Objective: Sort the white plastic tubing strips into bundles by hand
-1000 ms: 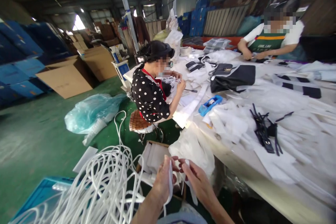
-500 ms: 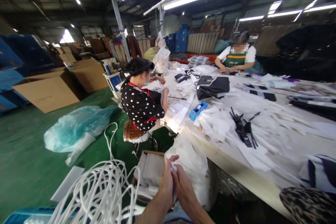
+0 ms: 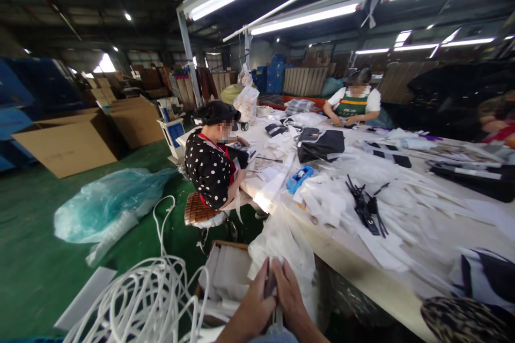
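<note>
My left hand and my right hand are held close together low in the view, fingers closed and thumbs pointing forward. A small dark grey piece shows between them, pinched by both; its kind is hard to make out. Something pale and cord-like hangs just below it, near my lap. A white translucent plastic bag is right beyond my fingertips, at the table's side. Left of my hands stands a cardboard box of white sheets or pieces.
A big coil of white cord lies at lower left. The worktable carries white scraps, black straps, a blue tape dispenser and a black bag. One co-worker sits ahead, another across the table.
My hands have gone from palms pressed together to a thumb-forward pinch, and the dark grey piece now shows between them. The view has tilted up slightly. The seated co-worker's hands have moved lower.
</note>
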A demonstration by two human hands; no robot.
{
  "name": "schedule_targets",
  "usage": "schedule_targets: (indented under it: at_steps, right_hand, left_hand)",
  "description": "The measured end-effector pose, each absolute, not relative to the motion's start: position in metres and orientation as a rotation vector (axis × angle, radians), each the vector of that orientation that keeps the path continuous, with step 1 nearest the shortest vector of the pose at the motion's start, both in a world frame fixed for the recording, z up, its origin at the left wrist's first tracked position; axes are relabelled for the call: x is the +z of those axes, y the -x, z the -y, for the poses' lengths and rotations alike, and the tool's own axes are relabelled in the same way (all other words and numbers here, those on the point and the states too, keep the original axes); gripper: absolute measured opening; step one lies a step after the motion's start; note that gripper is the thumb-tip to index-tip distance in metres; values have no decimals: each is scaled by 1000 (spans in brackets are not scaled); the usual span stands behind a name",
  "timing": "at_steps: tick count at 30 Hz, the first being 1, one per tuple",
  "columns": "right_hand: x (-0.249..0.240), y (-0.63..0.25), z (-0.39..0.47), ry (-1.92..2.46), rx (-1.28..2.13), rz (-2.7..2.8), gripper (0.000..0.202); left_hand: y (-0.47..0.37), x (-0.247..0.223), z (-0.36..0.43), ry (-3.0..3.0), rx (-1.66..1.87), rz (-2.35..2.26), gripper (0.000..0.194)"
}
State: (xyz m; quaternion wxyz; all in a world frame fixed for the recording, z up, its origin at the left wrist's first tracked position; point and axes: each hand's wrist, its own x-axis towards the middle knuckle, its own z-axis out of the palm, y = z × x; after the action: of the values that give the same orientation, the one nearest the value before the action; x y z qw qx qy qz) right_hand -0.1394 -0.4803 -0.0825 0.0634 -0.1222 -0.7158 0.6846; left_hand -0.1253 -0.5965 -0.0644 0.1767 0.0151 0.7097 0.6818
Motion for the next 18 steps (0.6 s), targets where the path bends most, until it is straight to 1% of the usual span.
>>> schedule_targets:
  at_steps: [3,5,7,11,15,18]
  right_hand:
    - [-81,138,482,542,2335,2062,65]
    - [-80,138,482,607,2465,2044,65]
    - [-78,140,481,620,2523,2023,67]
    - [-73,143,480,477,2497,1960,71]
    - [-68,142,483,399,2529,1958,73]
    - [-67,140,483,268,2593,1985,68]
  left_hand:
    - [126,-68,598,-120,1809,-2169,70]
    - [127,-67,597,-114,1759,-2185,67]
    - [129,-65,596,-113,1768,-2189,62]
    - [133,-59,593,-51,1809,-2273,41]
    - [134,-57,591,35,1811,-2208,38]
    - [135,-60,592,69,1885,-2117,40]
